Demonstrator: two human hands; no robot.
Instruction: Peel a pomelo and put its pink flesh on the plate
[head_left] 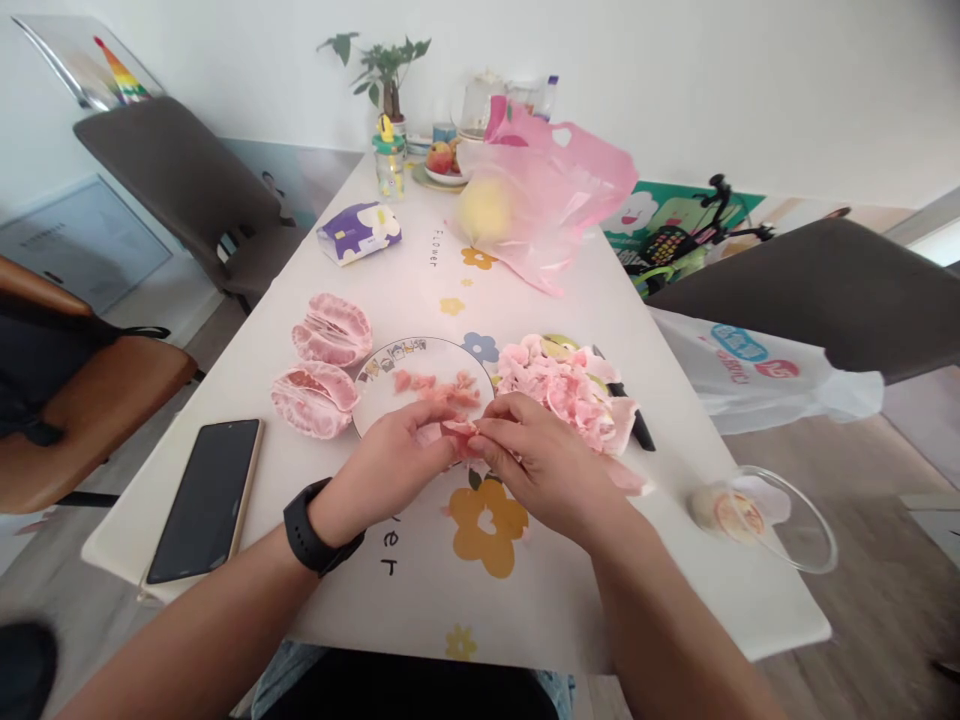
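Between the fingertips of both my hands is a pomelo segment [459,428], held over the near edge of a white plate [379,396]. My left hand [405,455], a black band on its wrist, grips it from the left. The fingers of my right hand [536,460] pinch it from the right. Several pieces of pink pomelo flesh [457,388] lie on the plate. Left of the plate sit two large peeled pomelo chunks [330,330]. A heap of pink-white peel [562,395] lies to the right, with a black-handled knife [641,430] partly under it.
A phone [206,500] lies at the left edge, and a clear plastic tub [780,520] stands at the right. Farther back are a tissue pack [360,233], a pink bag [555,190] holding a yellow fruit, a jar [389,170] and a potted plant [390,75].
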